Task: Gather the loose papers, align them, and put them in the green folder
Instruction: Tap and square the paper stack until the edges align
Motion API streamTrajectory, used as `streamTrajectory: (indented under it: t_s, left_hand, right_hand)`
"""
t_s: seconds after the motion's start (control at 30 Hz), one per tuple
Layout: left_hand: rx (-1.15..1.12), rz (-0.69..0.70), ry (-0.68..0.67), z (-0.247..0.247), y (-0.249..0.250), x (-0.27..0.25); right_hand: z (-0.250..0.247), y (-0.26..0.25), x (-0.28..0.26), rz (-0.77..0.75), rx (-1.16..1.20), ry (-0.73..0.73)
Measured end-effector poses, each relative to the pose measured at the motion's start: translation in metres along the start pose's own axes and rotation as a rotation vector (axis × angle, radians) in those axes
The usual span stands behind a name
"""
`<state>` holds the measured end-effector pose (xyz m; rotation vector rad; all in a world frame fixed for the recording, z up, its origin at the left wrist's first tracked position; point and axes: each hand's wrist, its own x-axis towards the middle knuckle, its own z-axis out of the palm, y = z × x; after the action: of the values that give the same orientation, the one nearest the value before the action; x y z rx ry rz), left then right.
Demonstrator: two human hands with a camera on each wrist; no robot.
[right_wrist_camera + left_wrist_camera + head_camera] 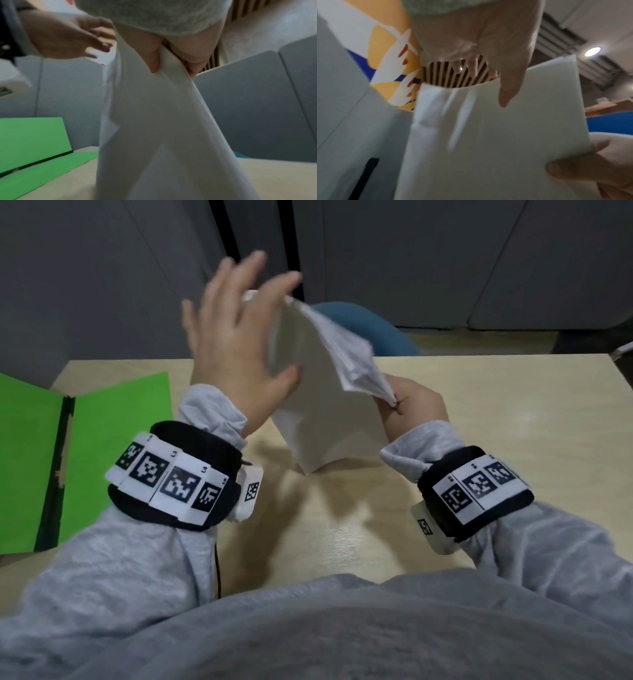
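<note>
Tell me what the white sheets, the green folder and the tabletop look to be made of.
Sheets: thin matte white paper; they bend and crease where the right hand pinches them. Green folder: probably matte card, lying stiff and flat, dark strip at the spine. Tabletop: pale wood-look surface, likely laminate, with faint grain and a soft sheen.

Grey partition panels [445,251], blue chair [373,326], wooden desk [513,412], round ceiling light [592,51].

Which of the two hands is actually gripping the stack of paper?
The right hand: it pinches the papers at their right edge, while the left hand is spread open with straight fingers against the stack's left side.
</note>
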<state>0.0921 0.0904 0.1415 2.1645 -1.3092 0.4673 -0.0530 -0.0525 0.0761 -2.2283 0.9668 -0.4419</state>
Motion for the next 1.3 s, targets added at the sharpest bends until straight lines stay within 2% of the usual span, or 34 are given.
streamTrajectory:
  t_s: [0.1, 0.2, 0.3, 0.4, 0.53, 0.6, 0.7, 0.87, 0.97, 1.0, 1.07, 1.13, 1.2, 1.27, 1.3]
  left_hand:
    - [-0.021, 0.18, -0.089, -0.001, 0.008, 0.006]
    - [-0.097, 0.217, -0.094, 0.003, 0.003, 0.007]
    - [-0.116, 0.127, -0.04, 0.007, -0.004, 0.001]
    - [-0.211, 0.015, 0.035, 0.009, -0.015, -0.002]
    - [-0.306, -0.235, 0.113, 0.01, -0.039, -0.003]
    - [-0.336, -0.355, 0.138, 0.013, -0.051, -0.006]
    - [-0.427, -0.456, 0.206, 0.021, -0.061, -0.012]
    - [-0.66, -0.512, 0.301, 0.034, -0.062, -0.024]
    - [-0.784, -0.561, 0.321, 0.042, -0.067, -0.034]
    - [-0.795, -0.58, 0.292, 0.047, -0.069, -0.04]
    - [-0.774, -0.597, 0.166, 0.059, -0.074, -0.056]
    - [-0.699, -0.631, -0.012, 0.069, -0.072, -0.073]
    - [-0.578, -0.749, -0.135, 0.078, -0.069, -0.083]
    - [-0.479, -0.905, -0.179, 0.082, -0.067, -0.084]
    - [-0.453, -0.938, -0.175, 0.082, -0.065, -0.081]
  right_hand:
    - [-0.002, -0.008, -0.006, -0.142, -0.076, 0.016]
    - [-0.003, -0.006, -0.01, -0.137, -0.049, 0.04]
    - [-0.001, 0.005, -0.009, -0.057, 0.017, -0.025]
    - [0.005, 0.02, -0.005, 0.039, -0.059, -0.125]
    - [0.007, 0.039, -0.001, 0.155, -0.164, -0.244]
    - [0.003, 0.046, 0.002, 0.18, -0.211, -0.246]
    - [-0.004, 0.048, 0.005, 0.206, -0.181, -0.081]
    - [-0.006, 0.023, -0.004, 0.133, 0.359, 0.448]
    - [-0.006, 0.017, -0.006, 0.112, 0.605, 0.543]
    - [-0.004, 0.019, -0.006, 0.119, 0.623, 0.531]
    - [0.003, 0.029, -0.006, 0.17, 0.575, 0.414]
    - [0.013, 0.041, -0.007, 0.283, 0.537, 0.203]
    - [0.022, 0.049, -0.007, 0.419, 0.513, -0.002]
    - [0.025, 0.052, -0.005, 0.508, 0.421, -0.066]
    - [0.026, 0.05, -0.004, 0.511, 0.396, -0.031]
